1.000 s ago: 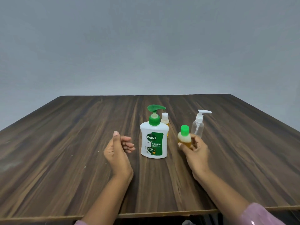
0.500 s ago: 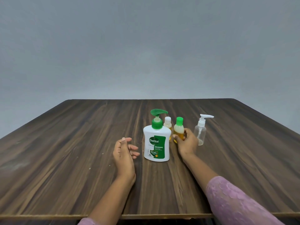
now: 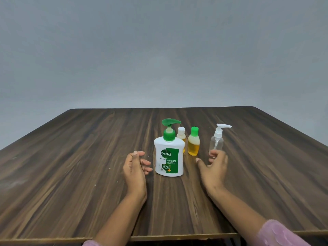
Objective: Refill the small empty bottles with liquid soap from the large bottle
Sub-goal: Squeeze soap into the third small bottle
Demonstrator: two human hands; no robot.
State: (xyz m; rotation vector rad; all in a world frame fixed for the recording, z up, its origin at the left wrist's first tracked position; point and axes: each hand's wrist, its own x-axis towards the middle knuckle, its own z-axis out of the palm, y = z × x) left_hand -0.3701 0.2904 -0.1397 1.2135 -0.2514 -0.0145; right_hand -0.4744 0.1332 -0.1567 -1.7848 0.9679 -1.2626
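1. The right hand (image 3: 213,167) has let go of the green-capped bottle (image 3: 193,144) it gripped half a second ago. That bottle now stands upright on the wooden table (image 3: 71,157).
2. It is small and clear, holding yellow soap to near its shoulder. It stands just beside the white-capped bottle (image 3: 181,134), behind and right of the large bottle (image 3: 169,157).
3. The large bottle is white, with a green pump and a green Dettol label.
4. The clear pump bottle (image 3: 216,139) stands apart to the right and looks empty.
5. The right hand is spread, blurred and holds nothing. Whether it touches the pump bottle's base cannot be told.
6. The left hand (image 3: 134,167) is loosely open, just left of the large bottle and apart from it.
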